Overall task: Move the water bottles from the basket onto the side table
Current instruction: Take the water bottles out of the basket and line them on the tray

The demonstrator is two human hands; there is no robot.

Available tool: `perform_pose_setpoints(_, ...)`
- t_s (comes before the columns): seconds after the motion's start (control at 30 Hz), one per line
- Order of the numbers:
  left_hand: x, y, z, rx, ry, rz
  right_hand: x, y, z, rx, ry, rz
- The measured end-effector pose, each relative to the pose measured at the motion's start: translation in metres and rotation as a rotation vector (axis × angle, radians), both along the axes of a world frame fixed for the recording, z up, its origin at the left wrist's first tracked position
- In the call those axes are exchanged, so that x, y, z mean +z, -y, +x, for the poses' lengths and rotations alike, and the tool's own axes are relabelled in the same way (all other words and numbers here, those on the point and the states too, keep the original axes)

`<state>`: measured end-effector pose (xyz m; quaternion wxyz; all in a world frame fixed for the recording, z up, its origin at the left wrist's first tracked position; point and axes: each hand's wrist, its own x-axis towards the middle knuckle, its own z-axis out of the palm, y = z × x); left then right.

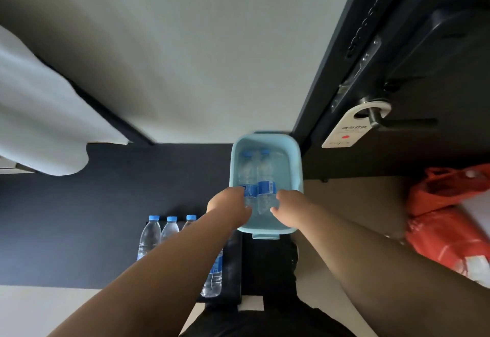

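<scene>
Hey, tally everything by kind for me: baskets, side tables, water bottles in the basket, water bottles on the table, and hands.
Basket: 1
Side table: 1
Bottles in the basket: 2
Bottles on the table: 4, one half hidden behind the left arm
Hands: 2, each gripping one basket bottle
Total: 10

white door hanger [346,128] on door handle [392,122] reading 请勿打扰, red dot [345,137] beneath, bottle labels [266,187] illegible
</scene>
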<state>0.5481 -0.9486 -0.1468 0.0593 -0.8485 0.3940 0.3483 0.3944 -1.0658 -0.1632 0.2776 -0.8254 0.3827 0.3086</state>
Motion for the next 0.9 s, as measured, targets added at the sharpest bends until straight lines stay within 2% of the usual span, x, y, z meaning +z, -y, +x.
perform_pose_setpoints(0.4,-0.042,0.041,-0.014,0.182,-0.03,0.076,-0.037,0.028,0.017,-0.112,0.042,0.003)
perform_pose_setpoints(0.6,-0.072,0.049,-0.023,0.27,-0.111,0.153,-0.061,0.026,0.032,-0.145,0.04,0.046)
perform_pose_setpoints(0.77,-0.094,0.058,-0.025,0.392,-0.136,0.172,-0.083,0.023,0.041,-0.216,-0.025,0.018)
perform_pose_setpoints(0.9,-0.109,0.063,-0.023,0.401,-0.15,0.169,-0.099,0.026,0.047,-0.338,-0.033,0.009)
